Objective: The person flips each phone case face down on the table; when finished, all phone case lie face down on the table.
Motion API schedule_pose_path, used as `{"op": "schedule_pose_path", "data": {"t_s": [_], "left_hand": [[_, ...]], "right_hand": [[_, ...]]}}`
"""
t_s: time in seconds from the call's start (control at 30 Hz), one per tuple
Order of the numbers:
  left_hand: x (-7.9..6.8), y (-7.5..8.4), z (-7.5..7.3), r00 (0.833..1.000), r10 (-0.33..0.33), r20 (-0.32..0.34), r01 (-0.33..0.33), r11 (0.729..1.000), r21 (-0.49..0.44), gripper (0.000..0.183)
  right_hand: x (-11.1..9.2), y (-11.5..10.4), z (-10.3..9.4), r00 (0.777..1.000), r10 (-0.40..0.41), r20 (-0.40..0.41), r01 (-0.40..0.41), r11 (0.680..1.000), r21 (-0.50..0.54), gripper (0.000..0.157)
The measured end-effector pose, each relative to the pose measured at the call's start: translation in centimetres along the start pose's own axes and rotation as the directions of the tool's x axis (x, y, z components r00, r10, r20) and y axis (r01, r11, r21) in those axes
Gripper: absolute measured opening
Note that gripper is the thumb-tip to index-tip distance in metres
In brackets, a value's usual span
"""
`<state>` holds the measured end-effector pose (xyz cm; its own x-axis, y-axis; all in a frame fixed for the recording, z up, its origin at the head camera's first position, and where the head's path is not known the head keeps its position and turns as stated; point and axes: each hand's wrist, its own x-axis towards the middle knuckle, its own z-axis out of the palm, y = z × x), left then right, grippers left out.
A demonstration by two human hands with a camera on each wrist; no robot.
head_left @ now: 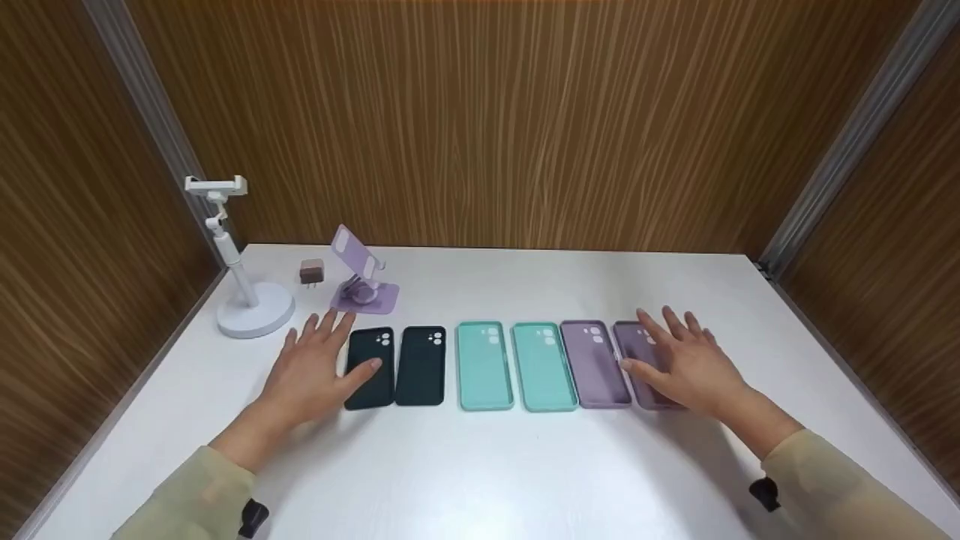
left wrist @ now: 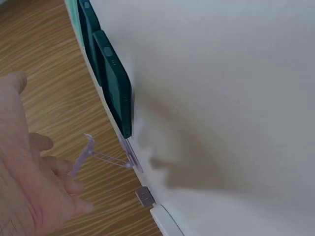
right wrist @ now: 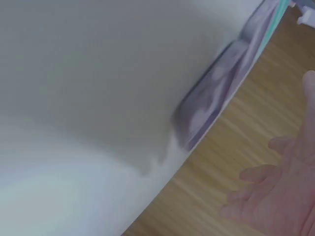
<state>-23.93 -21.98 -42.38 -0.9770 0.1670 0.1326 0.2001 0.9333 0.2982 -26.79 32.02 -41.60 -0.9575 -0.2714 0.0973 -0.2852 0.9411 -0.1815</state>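
Phone cases lie in a row across the white table in the head view. At the left end is a dark green case (head_left: 367, 390), partly covered by my left hand (head_left: 311, 375), whose fingers are spread above it. A second dark green case (head_left: 421, 367) lies beside it. Two mint cases, one left (head_left: 484, 367) and one right (head_left: 544, 367), fill the middle. A purple case (head_left: 596, 367) follows. My right hand (head_left: 694, 367) hovers with spread fingers over the last purple case (head_left: 637, 345), hiding part of it. Both hands hold nothing; the wrist views show a gap above the table.
A white phone stand (head_left: 255, 307) with a round base stands at the back left. Next to it are a small brown charger plug (head_left: 312, 271) and a purple folding phone stand (head_left: 379, 298). Wood-grain panels (head_left: 480, 127) enclose the table's back and sides.
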Motion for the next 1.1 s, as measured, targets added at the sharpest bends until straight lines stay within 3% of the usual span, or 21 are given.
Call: {"op": "schedule_pose_path", "data": {"t_s": [0.3,0.6,0.83,1.1], "left_hand": [[0.2,-0.9,-0.1,0.999,-0.022,-0.026,0.018,0.988,-0.151,0.096],[0.3,-1.8,0.6,0.996,-0.064,-0.055,0.046,0.959,-0.281,0.096],[0.2,-2.1,1.1,0.989,-0.148,-0.005,0.129,0.882,-0.453,0.098],[0.6,-2.4,1.8,0.976,-0.213,0.046,0.203,0.816,-0.540,0.099]], "right_hand": [[3.2,-7.1,0.3,0.999,-0.048,0.000,0.047,0.983,0.179,0.099],[6.2,-15.5,1.2,0.972,-0.237,-0.008,0.230,0.937,0.263,0.093],[8.6,-21.6,2.6,0.931,-0.365,0.006,0.345,0.885,0.312,0.089],[11.2,-25.9,5.1,0.928,-0.372,-0.006,0.331,0.820,0.467,0.085]]}}
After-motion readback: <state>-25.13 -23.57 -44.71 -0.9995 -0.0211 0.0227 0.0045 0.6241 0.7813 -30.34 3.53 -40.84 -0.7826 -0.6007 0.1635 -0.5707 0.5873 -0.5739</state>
